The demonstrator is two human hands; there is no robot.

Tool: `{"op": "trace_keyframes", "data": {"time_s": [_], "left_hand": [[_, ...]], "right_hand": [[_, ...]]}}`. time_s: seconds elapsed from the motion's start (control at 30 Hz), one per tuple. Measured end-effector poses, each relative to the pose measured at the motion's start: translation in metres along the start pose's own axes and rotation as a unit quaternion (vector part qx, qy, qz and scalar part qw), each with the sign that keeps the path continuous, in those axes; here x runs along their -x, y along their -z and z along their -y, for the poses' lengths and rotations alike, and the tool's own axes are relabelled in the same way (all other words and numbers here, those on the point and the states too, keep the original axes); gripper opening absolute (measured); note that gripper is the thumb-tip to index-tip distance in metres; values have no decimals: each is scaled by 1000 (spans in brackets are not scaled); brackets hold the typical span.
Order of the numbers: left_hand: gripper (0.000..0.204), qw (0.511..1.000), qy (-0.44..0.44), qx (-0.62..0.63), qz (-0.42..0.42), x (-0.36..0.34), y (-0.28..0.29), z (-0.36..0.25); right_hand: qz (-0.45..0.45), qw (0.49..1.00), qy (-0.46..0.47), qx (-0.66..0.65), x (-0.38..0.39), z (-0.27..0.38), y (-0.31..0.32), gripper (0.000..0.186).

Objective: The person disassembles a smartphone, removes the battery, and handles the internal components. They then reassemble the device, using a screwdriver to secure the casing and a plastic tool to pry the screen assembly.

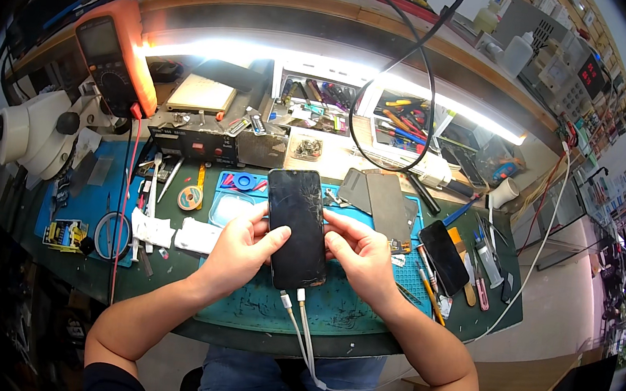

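My left hand (242, 253) and my right hand (363, 266) grip a black smartphone (298, 205) by its two long sides, my left thumb lying on its face. The screen is dark and cracked at the upper right and lower corner. Just below its bottom edge are two white cable plugs (301, 297); I cannot tell whether either is inserted. Under them lies a blue work mat (244, 303). Behind the phone, to the right, are flat grey parts (390, 204). A second dark phone (444, 259) rests to the right of my right hand.
A microscope (25, 138) and an orange multimeter (113, 60) stand at left. A boxy power unit (192, 145) and tool trays (401, 121) line the back, under a lit shelf (270, 19). Loose tools, a syringe (489, 264) and a tape roll (191, 196) surround the mat.
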State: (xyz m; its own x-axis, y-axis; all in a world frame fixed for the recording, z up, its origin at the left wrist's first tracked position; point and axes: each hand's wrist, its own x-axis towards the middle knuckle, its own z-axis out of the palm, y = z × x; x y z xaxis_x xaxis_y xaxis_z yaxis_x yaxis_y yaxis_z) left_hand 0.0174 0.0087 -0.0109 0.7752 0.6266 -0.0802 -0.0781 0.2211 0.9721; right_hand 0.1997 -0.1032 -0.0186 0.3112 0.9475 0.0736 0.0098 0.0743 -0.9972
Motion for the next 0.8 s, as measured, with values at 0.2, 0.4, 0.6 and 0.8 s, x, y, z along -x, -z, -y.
{"op": "trace_keyframes", "data": {"time_s": [0.2,0.4,0.6,0.8], "left_hand": [[42,1000,-1,14,12,-1,1,2],[42,999,9,27,13,0,-2,-4],[39,1000,18,4,1,-1,0,0],[47,997,39,-61,15,-1,7,5]], "right_hand": [[-12,1000,6,-5,1,4,-3,37],[-13,1000,-10,-23,2,5,-2,38],[-15,997,-41,-58,1,1,-1,41],[52,988,-107,-102,-2,6,0,36]]}}
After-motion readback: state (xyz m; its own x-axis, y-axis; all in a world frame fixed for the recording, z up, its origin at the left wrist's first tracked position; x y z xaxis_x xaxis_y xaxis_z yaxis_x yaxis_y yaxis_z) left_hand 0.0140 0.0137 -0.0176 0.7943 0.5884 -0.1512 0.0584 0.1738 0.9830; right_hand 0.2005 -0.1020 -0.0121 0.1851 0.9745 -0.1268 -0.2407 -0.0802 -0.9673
